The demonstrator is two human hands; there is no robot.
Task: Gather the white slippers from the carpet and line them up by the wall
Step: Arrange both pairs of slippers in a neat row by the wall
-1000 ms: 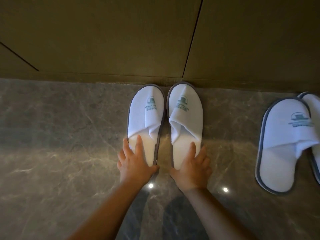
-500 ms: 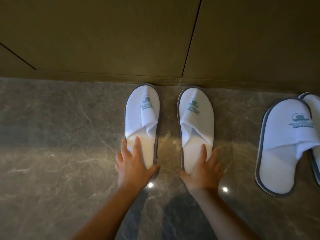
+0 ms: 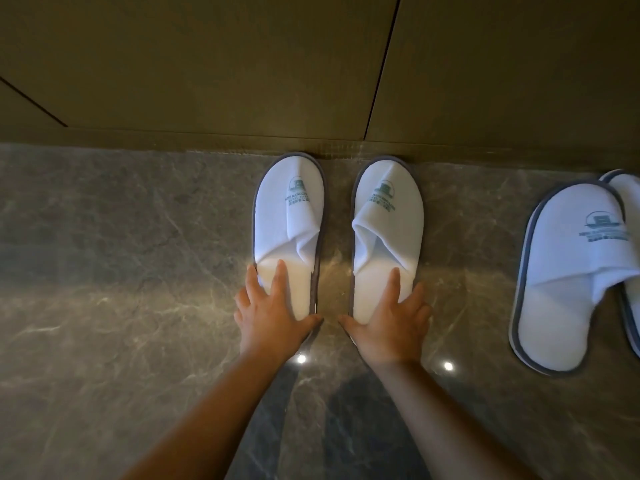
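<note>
Two white slippers with grey trim and a green logo lie side by side on the marble floor, toes touching the base of the wall (image 3: 242,81). My left hand (image 3: 272,317) rests flat on the heel of the left slipper (image 3: 289,209), fingers spread and thumb hooked around its back edge. On the heel of the right slipper (image 3: 388,216) my right hand (image 3: 391,323) presses the same way. A narrow gap of floor separates the two slippers.
Another white slipper (image 3: 571,271) lies at the right, overlapping a further one (image 3: 628,195) cut off by the frame edge. The grey-brown marble floor (image 3: 121,271) stretches to the left, with two ceiling-light reflections near my wrists.
The two slippers were touching a second ago; my hands have slid them apart and straightened them. The right slipper moved right, the left one slightly left.
</note>
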